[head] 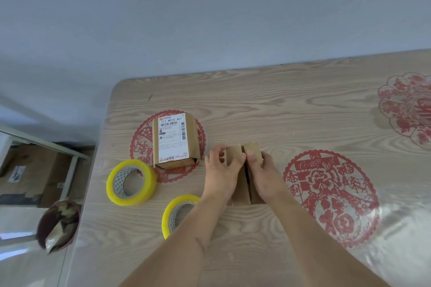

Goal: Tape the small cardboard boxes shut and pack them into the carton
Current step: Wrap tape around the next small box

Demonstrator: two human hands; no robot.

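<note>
A small brown cardboard box (242, 190) lies in the middle of the table with its two top flaps meeting along a centre seam. My left hand (221, 170) presses the left flap down and my right hand (264, 173) presses the right flap, thumbs near the seam. To the left stands a second small cardboard box (173, 140), closed, with a white shipping label on top. Two rolls of yellow packing tape lie nearby: one roll (131, 182) left of my left hand, the other roll (178, 213) partly hidden under my left forearm. No carton can be made out on the table.
The wooden table (279, 105) has red paper-cut decorations under a clear cover, one at the right (331, 196) and one at the far right edge (407, 107). Off the left edge, on the floor, sit a dark bin (58, 226) and flattened cardboard (30, 170).
</note>
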